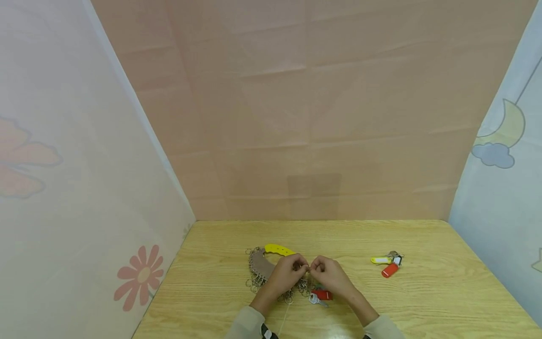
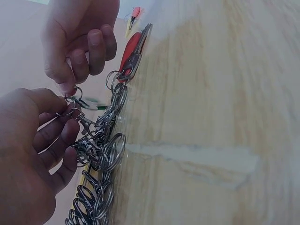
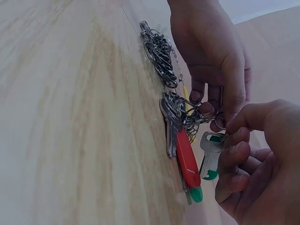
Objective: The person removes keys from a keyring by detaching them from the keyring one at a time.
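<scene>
My left hand (image 1: pixel 288 273) pinches a metal split ring (image 2: pixel 70 111) that is joined to a clip (image 2: pixel 85 123) on a large key holder. Facing it, my right hand (image 1: pixel 334 278) pinches a second ring carrying a key (image 3: pixel 212 146) and a green tag (image 3: pixel 211 175); the fingertips of both hands meet at the rings. The holder is a brown curved plate (image 1: pixel 261 266) with a yellow handle (image 1: pixel 277 249) and many rings and clips along its edge. Below the hands, a red key tag (image 1: pixel 323 295) and a silver key (image 1: pixel 314 298) lie on the table.
At the right of the wooden table (image 1: pixel 440 292) lies a small group of keys with a yellow tag (image 1: pixel 380 260) and a red tag (image 1: pixel 390 270). A pinkish cloth wall (image 1: pixel 254 117) stands behind, with printed cloth walls on both sides.
</scene>
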